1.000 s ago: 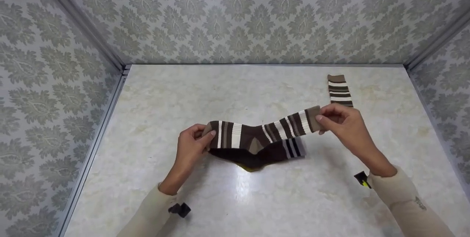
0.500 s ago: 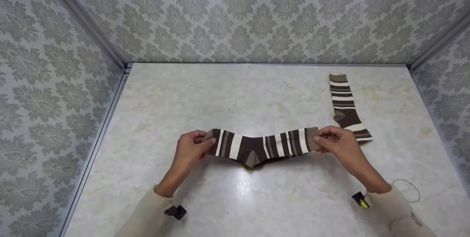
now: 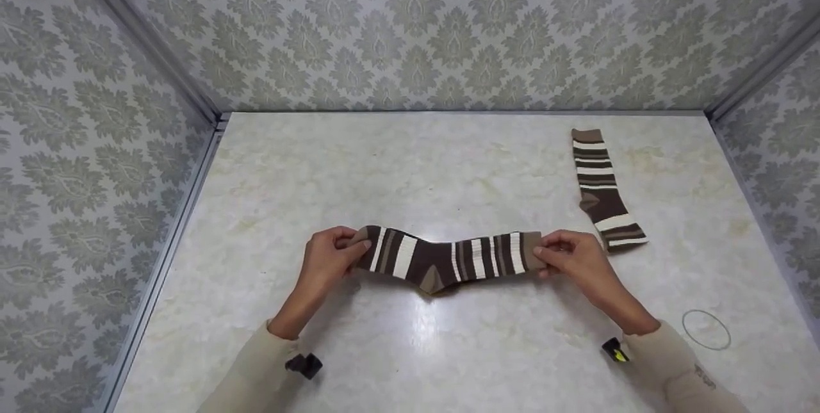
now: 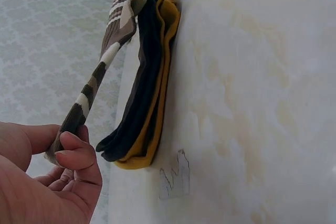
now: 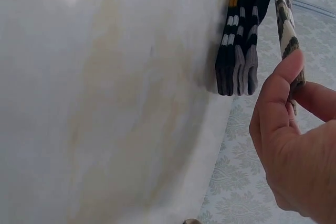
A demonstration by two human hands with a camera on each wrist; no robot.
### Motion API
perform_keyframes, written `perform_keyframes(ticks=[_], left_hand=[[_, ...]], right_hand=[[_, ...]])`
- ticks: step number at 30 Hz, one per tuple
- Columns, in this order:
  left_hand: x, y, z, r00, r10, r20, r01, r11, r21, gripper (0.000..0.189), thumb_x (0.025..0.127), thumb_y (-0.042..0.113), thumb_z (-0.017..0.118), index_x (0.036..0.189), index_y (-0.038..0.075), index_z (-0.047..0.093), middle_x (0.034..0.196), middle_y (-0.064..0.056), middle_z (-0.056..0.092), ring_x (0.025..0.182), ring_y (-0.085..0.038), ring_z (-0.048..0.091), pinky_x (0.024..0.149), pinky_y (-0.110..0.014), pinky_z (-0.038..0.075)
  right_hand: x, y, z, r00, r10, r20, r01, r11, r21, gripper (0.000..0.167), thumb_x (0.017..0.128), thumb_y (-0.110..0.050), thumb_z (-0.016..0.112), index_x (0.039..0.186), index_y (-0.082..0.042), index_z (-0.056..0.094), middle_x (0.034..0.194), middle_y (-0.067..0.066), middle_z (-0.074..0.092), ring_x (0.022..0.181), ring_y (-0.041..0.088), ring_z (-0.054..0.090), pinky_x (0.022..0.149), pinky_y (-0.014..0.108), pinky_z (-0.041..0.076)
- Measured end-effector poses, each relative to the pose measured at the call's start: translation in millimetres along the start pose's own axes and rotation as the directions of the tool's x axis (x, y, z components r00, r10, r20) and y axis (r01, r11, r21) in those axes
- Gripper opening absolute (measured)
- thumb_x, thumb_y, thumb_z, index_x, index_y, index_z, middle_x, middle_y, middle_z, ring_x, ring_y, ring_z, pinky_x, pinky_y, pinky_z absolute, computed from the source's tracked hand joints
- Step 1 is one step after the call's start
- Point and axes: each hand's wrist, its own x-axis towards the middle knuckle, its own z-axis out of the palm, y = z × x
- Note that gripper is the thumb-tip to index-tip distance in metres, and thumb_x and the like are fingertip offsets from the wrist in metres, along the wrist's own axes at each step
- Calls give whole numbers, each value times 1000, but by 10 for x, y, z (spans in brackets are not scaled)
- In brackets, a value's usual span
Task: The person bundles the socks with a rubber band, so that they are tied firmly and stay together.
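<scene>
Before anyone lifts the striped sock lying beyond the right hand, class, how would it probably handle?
The loose sock would probably flop: the similar held sock dips between the left hand and right hand. It looks light, being thin knit. Rolling seems unlikely, since it lies flat on the table.

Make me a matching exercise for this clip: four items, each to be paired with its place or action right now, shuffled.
Column one
1. left hand
2. right hand
3. thin ring
4. stacked dark and mustard socks

Column two
A. on the table, beside the right sleeve
B. pinching the cuff end of the held striped sock
C. mostly hidden beneath the held striped sock in the head view
D. pinching the toe end of the held striped sock

Pairs: 1-D, 2-B, 3-A, 4-C
</scene>
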Motion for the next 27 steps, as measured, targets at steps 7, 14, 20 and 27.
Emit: perform_keyframes(ticks=[7,14,20,27], left_hand=[[83,-58,-19,1000,-1,-11,2,1000,13,11,96,8,82,104,0,80,83,-5,77,57,-13,60,56,-29,52],[155,-129,-2,1000,26,-4,-26,997,69,12,96,8,82,104,-2,79,86,-7,76,66,-14,62,59,-27,53],[189,-161,24,998,62,-2,-61,988,141,17,96,5,81,112,-3,79,101,-11,75,93,-22,66,76,-27,52],[194,-155,83,997,77,19,-79,989,126,20,98,5,79,116,-4,80,106,-14,77,96,-25,68,81,-30,54]], right_hand=[[66,8,50,1000,-13,-1,13,994,-113,20,99,-2,80,108,14,71,86,14,72,64,23,75,68,37,66],[138,83,62,999,-51,-13,45,954,-298,13,98,-4,82,100,7,74,78,9,74,59,17,70,59,28,59],[167,115,75,996,-92,6,85,898,-431,12,98,-8,82,100,2,75,78,7,75,63,17,69,56,26,54],[175,96,90,991,-128,38,130,858,-497,11,100,-9,79,100,2,76,79,6,76,62,13,64,57,24,49]])
